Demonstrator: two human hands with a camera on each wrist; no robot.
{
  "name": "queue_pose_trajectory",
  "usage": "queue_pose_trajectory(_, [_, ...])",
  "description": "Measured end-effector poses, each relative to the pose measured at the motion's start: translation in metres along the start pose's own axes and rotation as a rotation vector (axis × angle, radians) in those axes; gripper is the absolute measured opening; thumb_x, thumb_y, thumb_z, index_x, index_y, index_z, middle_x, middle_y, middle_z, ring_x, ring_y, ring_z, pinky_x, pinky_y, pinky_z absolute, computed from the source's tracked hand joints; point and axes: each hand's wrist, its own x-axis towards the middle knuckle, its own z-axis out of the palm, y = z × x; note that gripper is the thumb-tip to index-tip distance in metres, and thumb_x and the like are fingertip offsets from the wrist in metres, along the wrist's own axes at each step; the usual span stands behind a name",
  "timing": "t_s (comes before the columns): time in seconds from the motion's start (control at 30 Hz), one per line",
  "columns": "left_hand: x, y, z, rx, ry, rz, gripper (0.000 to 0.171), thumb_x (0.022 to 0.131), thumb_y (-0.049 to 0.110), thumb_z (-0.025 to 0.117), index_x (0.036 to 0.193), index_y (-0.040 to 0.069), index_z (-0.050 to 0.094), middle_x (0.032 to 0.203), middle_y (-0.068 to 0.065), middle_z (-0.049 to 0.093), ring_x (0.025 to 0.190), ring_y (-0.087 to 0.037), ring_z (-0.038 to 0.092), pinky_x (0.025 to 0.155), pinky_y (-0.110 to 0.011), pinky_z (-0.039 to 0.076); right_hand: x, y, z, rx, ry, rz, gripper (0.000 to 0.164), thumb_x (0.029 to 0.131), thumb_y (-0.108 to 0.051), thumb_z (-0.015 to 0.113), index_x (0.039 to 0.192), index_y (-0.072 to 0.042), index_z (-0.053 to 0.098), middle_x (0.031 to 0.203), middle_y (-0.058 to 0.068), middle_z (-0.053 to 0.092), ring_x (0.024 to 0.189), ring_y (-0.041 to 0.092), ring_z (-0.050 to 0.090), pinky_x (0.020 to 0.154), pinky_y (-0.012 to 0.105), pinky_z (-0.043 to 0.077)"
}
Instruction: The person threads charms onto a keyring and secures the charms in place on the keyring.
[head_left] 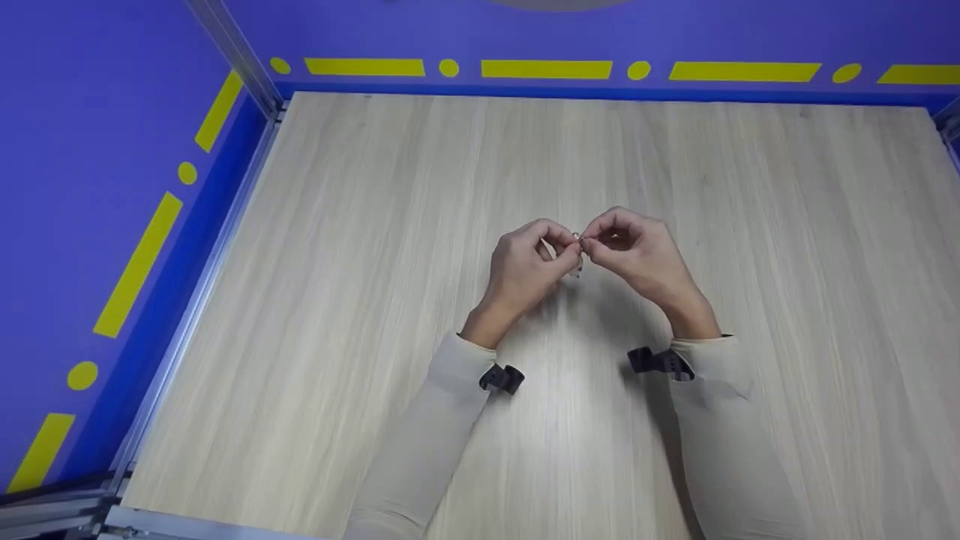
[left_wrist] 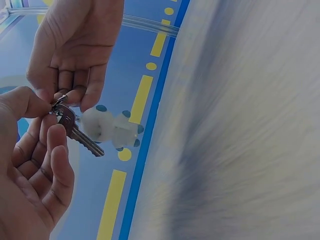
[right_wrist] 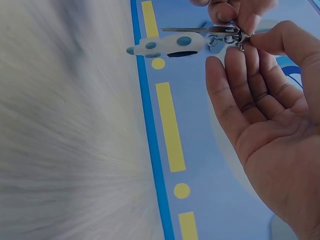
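Over the middle of the table, my left hand (head_left: 526, 261) and right hand (head_left: 641, 251) meet fingertip to fingertip. Between them is a small metal key ring (left_wrist: 60, 100), pinched by thumb and finger of each hand and partly hidden behind the fingertips. A silver key (left_wrist: 86, 141) with a dark head hangs from it by my left fingers. Alongside dangles a small white animal figurine (left_wrist: 125, 134) with teal spots, a keychain charm. In the right wrist view the figurine (right_wrist: 184, 46) lies sideways just below the key (right_wrist: 190, 30), joined by small metal links.
The light wood-grain table (head_left: 360, 300) stretches around both arms. Blue walls with yellow dashes (head_left: 546, 69) stand behind it and on the left, joined by metal frame bars (head_left: 232, 52). Black straps (head_left: 660, 362) sit at both wrists over the light sleeves.
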Motion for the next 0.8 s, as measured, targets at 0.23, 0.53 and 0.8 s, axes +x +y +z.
queue_pose_trajectory(0.23, [0.0002, -0.0011, -0.0011, -0.016, 0.005, 0.042, 0.006, 0.091, 0.005, 0.079, 0.091, 0.004, 0.073, 0.082, -0.001, 0.074, 0.058, -0.009, 0.057, 0.055, -0.020, 0.044, 0.0004, -0.0022, 0.0007, -0.016, 0.007, 0.002, 0.005, 0.095, 0.009, 0.069, 0.098, 0.005, 0.071, 0.094, 0.017, 0.071, 0.083, 0.017, 0.067, 0.077, 0.024, 0.055])
queue_pose_trajectory(0.53, [0.0004, -0.0032, -0.0005, 0.028, -0.017, 0.078, 0.007, 0.091, 0.006, 0.080, 0.092, 0.005, 0.074, 0.083, -0.001, 0.073, 0.059, -0.001, 0.055, 0.056, -0.020, 0.046, 0.0004, -0.0013, -0.0002, 0.032, 0.020, 0.011, 0.013, 0.095, 0.012, 0.069, 0.094, -0.001, 0.072, 0.092, 0.006, 0.071, 0.081, 0.016, 0.068, 0.074, 0.024, 0.055])
queue_pose_trajectory(0.8, [0.0004, -0.0037, 0.0017, 0.032, 0.009, 0.063, 0.006, 0.091, 0.007, 0.079, 0.090, 0.005, 0.074, 0.082, 0.000, 0.073, 0.057, -0.012, 0.059, 0.055, -0.020, 0.045, -0.0004, -0.0016, -0.0017, -0.013, 0.005, 0.023, 0.005, 0.095, 0.007, 0.072, 0.098, 0.004, 0.073, 0.095, 0.014, 0.072, 0.083, 0.016, 0.069, 0.077, 0.024, 0.056])
